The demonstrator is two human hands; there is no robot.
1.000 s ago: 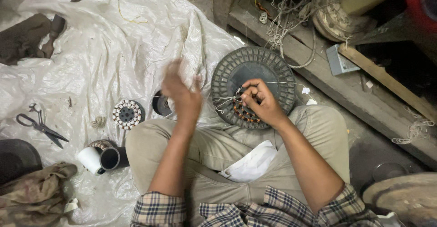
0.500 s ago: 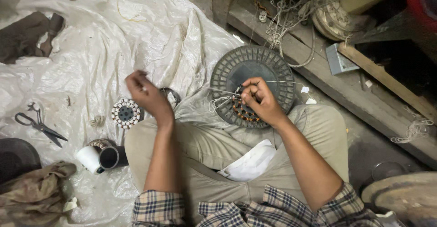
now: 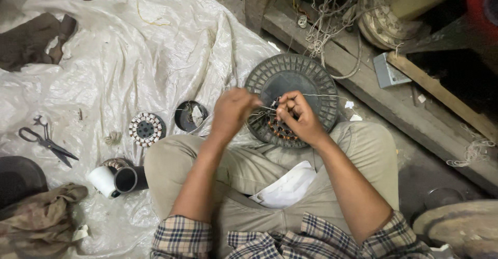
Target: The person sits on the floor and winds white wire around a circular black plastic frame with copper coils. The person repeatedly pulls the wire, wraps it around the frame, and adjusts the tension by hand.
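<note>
A dark round ribbed motor housing (image 3: 306,77) rests against my knees, with a copper-wound stator (image 3: 280,129) at its lower middle. My right hand (image 3: 298,116) pinches thin wire ends over the stator. My left hand (image 3: 233,111) is closed beside it, pinching the same bundle of thin wires (image 3: 264,111) from the left. Both hands almost touch above the stator. My crossed legs in khaki trousers (image 3: 259,171) lie under them.
A white plastic sheet (image 3: 129,56) covers the floor. On it lie a small wound stator (image 3: 146,129), a black round cap (image 3: 191,116), scissors (image 3: 46,142), tape rolls (image 3: 111,178) and rags (image 3: 31,41). A wooden ledge (image 3: 394,103) with tangled wire runs at the right.
My left hand swung out to the left over the plastic sheet, then came back to the wires beside my right hand. The right hand stayed on the stator.
</note>
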